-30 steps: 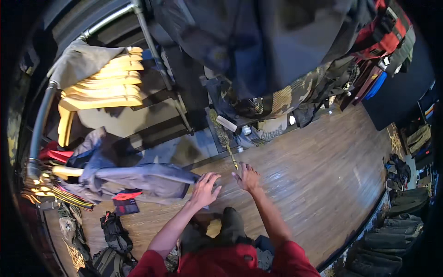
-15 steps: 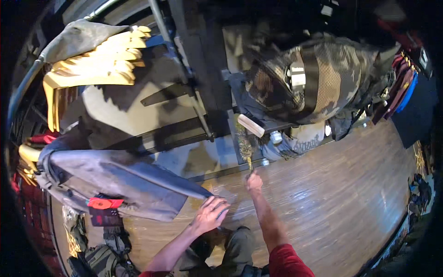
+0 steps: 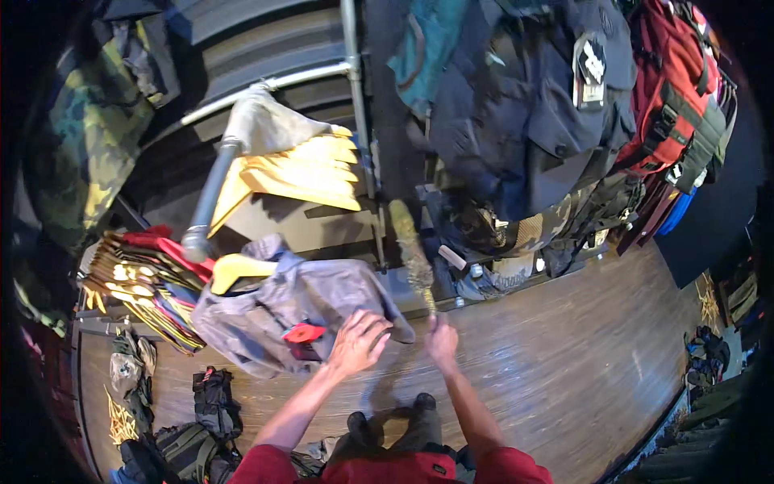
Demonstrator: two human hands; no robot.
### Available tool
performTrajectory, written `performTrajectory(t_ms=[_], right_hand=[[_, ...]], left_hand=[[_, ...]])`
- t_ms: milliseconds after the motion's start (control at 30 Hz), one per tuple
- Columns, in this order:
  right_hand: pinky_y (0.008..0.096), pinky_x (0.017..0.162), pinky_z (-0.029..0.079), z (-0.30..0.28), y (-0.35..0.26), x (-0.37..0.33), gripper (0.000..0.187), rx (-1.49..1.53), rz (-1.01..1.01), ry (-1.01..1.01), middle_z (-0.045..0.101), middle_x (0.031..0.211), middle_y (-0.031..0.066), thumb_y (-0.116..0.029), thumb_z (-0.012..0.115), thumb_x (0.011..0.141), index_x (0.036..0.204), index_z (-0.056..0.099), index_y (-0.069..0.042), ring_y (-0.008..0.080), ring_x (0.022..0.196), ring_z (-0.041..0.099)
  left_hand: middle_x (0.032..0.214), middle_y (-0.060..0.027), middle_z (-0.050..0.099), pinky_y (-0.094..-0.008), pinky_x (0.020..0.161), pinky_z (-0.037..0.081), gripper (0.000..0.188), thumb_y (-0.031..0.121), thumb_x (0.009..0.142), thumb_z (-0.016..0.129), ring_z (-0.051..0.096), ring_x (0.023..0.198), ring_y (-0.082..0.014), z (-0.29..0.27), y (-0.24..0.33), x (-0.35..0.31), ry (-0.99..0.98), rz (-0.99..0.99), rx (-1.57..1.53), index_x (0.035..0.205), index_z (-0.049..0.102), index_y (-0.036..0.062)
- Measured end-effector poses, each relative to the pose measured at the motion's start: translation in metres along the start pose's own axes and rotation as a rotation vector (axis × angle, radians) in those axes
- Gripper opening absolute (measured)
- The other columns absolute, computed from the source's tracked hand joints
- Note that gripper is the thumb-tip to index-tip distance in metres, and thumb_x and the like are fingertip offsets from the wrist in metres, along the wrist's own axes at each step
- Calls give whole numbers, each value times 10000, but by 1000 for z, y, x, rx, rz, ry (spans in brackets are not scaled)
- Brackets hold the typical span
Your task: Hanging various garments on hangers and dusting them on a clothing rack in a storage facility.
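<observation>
My right hand is closed round the thin handle of a fluffy, mottled grey-green duster. The duster points away from me, its tip in front of the dark rack post. To the left, my left hand has its fingers apart and holds nothing. It is over the lower side of a grey-purple shirt; whether it touches the cloth I cannot tell. The shirt hangs from a wooden hanger and carries a red tag.
Several wooden hangers with a grey cloth over them hang on a metal rail. Folded-out clothes crowd the left. Dark bags and a red backpack hang at right. Bags lie on the wooden floor.
My view has tilted up, showing more of the racks and hanging bags. The duster stays in my right hand, now leaning slightly left. My left hand stays by the shirt.
</observation>
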State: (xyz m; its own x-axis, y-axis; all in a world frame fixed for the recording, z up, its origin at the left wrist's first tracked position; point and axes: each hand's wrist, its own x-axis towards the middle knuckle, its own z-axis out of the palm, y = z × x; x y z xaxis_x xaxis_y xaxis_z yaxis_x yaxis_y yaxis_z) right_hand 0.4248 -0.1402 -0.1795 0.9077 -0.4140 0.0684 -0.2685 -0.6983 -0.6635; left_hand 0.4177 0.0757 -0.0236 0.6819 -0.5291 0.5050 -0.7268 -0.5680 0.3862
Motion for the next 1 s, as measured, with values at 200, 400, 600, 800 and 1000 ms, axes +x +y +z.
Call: performTrajectory(t_ms=[200,400,600,800,1000], right_hand=[[226,462,360,-24,-10,-59,269,751,-180,-195,476,682,-44,-290,452,1042,955,575,-67,35,537,417],[237,447,348,-37,-93,-151,261,790,72,-89,431,662,-44,-301,404,1061,914,461,-93,51,524,406],[249,457,360,15,-118,-166,309,712,7,-3,429,663,-37,-355,398,1063,900,451,-97,60,539,417],[260,399,343,3,-197,-172,306,869,-11,32,402,651,-38,-384,372,1067,937,462,-122,60,493,386],[261,402,345,1,-249,-204,294,1194,122,-30,458,637,-4,-350,406,1062,941,450,-86,85,449,407]], left_hand=[[957,-111,630,-448,865,448,204,71,711,748,584,912,-324,-118,-16,-38,491,87,201,881,636,52],[1149,-307,575,-500,881,471,617,241,774,765,578,1071,-457,-221,-75,-69,490,-437,247,1264,471,8],[649,-286,602,-527,643,499,365,235,897,636,626,661,-466,-206,-71,-81,76,-365,113,1031,538,-91],[713,-286,611,-502,638,479,304,198,909,627,617,700,-473,-184,-49,-74,112,-530,93,1045,549,-62],[783,-281,649,-531,674,484,278,189,930,575,637,771,-479,-160,-31,-60,248,-631,-38,1087,532,-35]])
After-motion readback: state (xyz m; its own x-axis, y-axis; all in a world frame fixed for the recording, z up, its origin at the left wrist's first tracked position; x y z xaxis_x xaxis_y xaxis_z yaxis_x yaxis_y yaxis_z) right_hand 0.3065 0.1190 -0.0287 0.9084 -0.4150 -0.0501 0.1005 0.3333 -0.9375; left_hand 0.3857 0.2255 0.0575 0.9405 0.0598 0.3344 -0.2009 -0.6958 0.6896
